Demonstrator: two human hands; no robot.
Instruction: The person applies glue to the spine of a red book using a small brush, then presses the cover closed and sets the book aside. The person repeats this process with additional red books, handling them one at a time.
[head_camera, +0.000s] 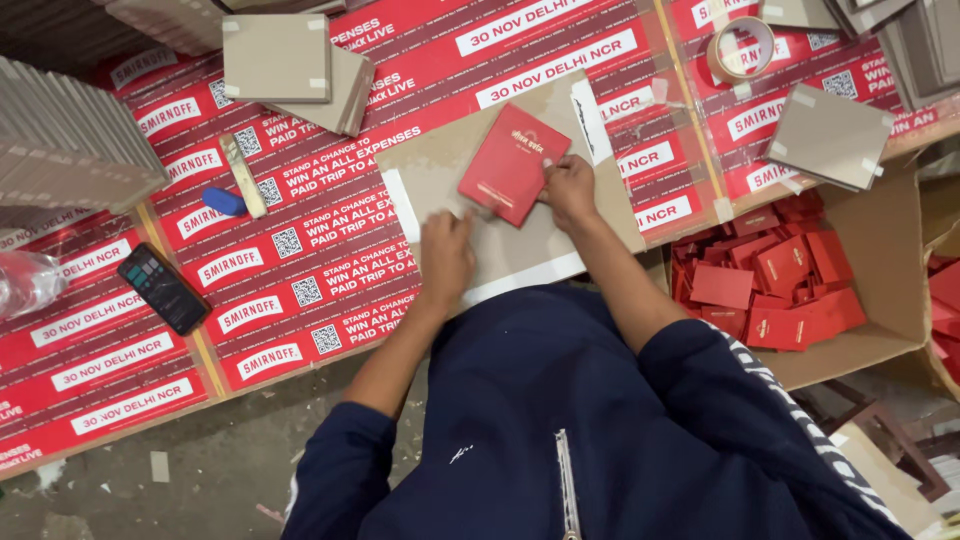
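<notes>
Red-printed tabletop (330, 200): near its front edge, left hand (445, 255) is pressing flat on grey board (520, 250); right hand (568, 187) is pinching red booklet (513, 163), not yet aligned.

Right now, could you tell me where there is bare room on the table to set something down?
Free: the strip between the phone and the board under both hands, and the stretch between the tape roll and the board. Crowded: the far left by the cardboard stack, and the far right corner.
</notes>
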